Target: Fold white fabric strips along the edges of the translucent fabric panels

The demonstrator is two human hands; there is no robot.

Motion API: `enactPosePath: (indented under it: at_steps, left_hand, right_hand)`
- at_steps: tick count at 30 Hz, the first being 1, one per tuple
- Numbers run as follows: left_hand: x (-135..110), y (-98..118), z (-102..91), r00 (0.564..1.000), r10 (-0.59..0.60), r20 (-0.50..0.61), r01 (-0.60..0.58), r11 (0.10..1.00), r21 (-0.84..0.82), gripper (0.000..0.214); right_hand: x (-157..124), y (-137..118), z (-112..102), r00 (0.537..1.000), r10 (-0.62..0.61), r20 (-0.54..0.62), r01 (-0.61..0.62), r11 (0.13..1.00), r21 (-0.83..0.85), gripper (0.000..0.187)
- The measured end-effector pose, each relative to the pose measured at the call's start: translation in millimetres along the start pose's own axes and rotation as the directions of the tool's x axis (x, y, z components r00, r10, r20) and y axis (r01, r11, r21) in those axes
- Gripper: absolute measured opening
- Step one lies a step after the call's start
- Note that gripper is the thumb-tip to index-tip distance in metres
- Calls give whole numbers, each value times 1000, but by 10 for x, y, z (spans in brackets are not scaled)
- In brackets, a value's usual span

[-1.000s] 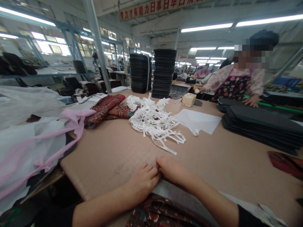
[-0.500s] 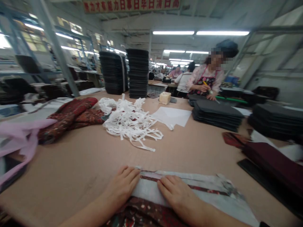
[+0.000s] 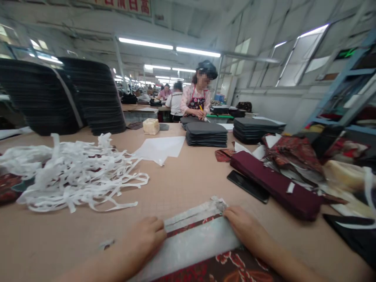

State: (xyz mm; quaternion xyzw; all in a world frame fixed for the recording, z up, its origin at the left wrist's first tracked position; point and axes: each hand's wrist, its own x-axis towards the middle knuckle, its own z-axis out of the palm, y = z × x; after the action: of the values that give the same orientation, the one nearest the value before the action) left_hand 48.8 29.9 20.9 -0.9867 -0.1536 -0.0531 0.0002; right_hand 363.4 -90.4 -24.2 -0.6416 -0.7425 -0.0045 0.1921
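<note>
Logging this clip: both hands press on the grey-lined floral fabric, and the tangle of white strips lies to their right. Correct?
No. The head view shows the tangle of white strips lying to their left, not right. The left hand and right hand do press on the grey-lined floral fabric.

Left hand (image 3: 147, 235) and right hand (image 3: 245, 227) pressed flat on a grey-backed red floral fabric strip (image 3: 194, 235) at the bench (image 3: 182, 180) near edge, white tape tangle (image 3: 70, 172) toward the left edge, maroon pieces (image 3: 273, 184) toward the right edge, black stacks (image 3: 205, 133) by the far edge.
</note>
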Motion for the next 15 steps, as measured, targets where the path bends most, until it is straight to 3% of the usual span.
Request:
enactPosePath:
  at_steps: [4, 8, 11, 15]
  left_hand:
    - [756, 336, 210, 987, 161, -8, -161, 986, -44, 13]
    - [1290, 538, 473, 980, 179, -88, -183, 982, -44, 18]
    - [1469, 610, 582, 980, 156, -122, -163, 986, -46, 21]
    - [1501, 652, 614, 984, 124, -125, -130, 991, -37, 25]
  right_hand:
    - [36, 74, 26, 990, 100, -95, -90, 990, 108, 26]
    - [58, 75, 71, 986, 139, -91, -126, 983, 131, 23]
    - [60, 74, 96, 983, 161, -89, -149, 980, 131, 23]
    - [70, 75, 96, 979, 179, -100, -161, 973, 163, 25]
